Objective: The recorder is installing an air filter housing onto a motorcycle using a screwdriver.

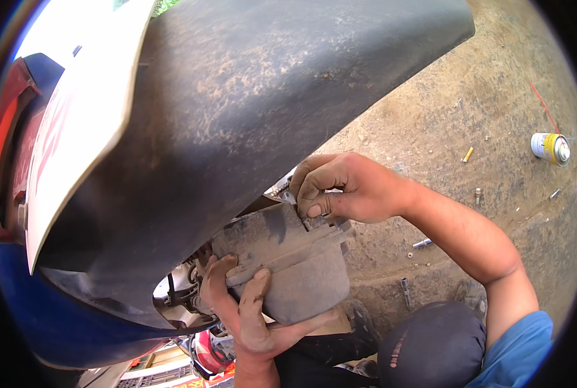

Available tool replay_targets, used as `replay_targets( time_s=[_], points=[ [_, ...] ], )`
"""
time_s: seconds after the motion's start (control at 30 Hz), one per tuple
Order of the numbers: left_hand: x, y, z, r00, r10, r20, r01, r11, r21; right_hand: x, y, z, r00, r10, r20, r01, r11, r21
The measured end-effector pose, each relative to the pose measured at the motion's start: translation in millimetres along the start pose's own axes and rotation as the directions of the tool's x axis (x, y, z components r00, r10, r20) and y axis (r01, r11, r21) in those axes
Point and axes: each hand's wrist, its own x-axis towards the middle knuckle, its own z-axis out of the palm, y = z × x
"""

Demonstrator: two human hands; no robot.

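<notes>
A dusty grey plastic housing (301,271) hangs under the large black seat panel (236,116) of a motorbike. My left hand (246,310) comes up from below and grips the housing's lower left side, thumb across its front ridge. My right hand (343,187) reaches in from the right, its fingers pinched on a small metal part (314,222) at the housing's top edge. What exactly sits between those fingertips is hidden. Both hands are smeared with grime.
Bare dirt ground (469,110) lies to the right, with a yellow spray can (550,147), scattered bolts and sockets (421,244) and a small yellow bit (467,154). My dark-clad knee (431,346) is at the bottom. White, red and blue bodywork (75,129) fills the left.
</notes>
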Motion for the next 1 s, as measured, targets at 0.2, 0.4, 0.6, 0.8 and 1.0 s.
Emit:
replay_targets(
  time_s=[0.2,0.4,0.6,0.8,1.0],
  points=[
    [-0.7,-0.5,1.0,1.0,-0.013,0.011,0.013,1.0,0.005,0.8,3.8,-1.5,1.0,0.023,0.007,-0.023,0.999,0.044],
    [-0.3,-0.1,-0.1,0.999,-0.017,0.027,0.017,1.0,0.02,1.0,2.1,-2.3,0.995,0.104,0.01,-0.104,0.989,0.104],
    [0.6,-0.4,1.2,1.0,-0.006,0.01,0.006,1.0,0.015,6.2,-1.3,-3.4,0.999,0.024,0.022,-0.023,0.998,-0.053],
    [0.9,-0.9,1.1,1.0,-0.008,0.016,0.008,1.0,0.003,11.3,-6.5,-9.3,0.995,-0.01,0.102,0.023,0.992,-0.122],
    [1.8,-0.3,0.3,1.0,-0.007,0.011,0.007,1.0,0.023,13.8,1.5,-7.8,0.988,-0.086,0.13,0.095,0.993,-0.062]
  ],
)
